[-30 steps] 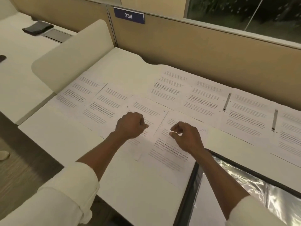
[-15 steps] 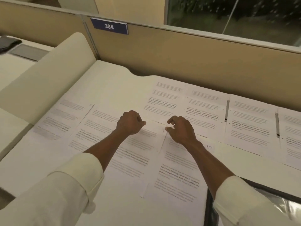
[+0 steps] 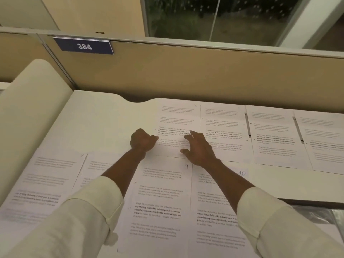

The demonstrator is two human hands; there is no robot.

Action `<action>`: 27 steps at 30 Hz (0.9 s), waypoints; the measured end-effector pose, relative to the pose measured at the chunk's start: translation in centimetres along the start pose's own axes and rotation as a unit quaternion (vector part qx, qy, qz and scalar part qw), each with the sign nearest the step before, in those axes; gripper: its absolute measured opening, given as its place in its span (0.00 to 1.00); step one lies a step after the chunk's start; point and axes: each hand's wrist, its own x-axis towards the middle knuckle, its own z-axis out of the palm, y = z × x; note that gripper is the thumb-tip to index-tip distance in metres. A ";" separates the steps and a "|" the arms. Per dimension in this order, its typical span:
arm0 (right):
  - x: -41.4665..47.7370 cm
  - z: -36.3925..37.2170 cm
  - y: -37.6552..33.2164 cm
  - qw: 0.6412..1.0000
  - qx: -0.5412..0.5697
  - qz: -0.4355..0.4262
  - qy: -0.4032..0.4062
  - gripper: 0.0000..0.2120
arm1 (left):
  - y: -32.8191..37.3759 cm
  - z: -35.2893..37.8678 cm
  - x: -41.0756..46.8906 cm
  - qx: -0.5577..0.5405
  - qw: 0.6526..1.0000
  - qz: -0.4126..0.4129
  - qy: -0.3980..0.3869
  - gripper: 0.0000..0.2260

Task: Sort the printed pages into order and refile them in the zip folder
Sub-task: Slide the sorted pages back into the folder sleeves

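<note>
white page (image 3: 176,116): left hand (image 3: 142,141) fingers curled at its edge, perhaps pinching it; right hand (image 3: 200,149) fingers spread, pressing it.

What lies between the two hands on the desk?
Head view: only a printed page of the far row lies between the left hand and the right hand.

Pages (image 3: 158,202) in two rows on desk (image 3: 104,116); zip folder (image 3: 314,214) right of near row.
</note>
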 end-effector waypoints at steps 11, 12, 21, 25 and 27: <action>0.6 2.1 0.8 0.996 0.061 0.014 0.063 0.21 | 1.7 1.8 2.7 -0.137 0.980 -0.114 -0.085 0.23; 0.7 2.1 0.8 0.996 0.064 0.014 0.067 0.21 | 1.7 1.8 2.5 -0.136 0.980 -0.122 -0.082 0.23; 1.0 2.8 1.5 0.994 0.059 0.003 0.088 0.20 | 3.1 3.2 1.9 -0.112 0.990 -0.088 -0.005 0.28; 1.0 2.6 1.8 0.993 0.061 -0.010 0.097 0.18 | 3.8 3.4 1.6 -0.139 0.987 -0.077 -0.011 0.24; 1.0 2.5 2.0 0.993 0.062 -0.014 0.097 0.16 | 3.8 3.1 1.4 -0.135 0.988 -0.067 -0.024 0.19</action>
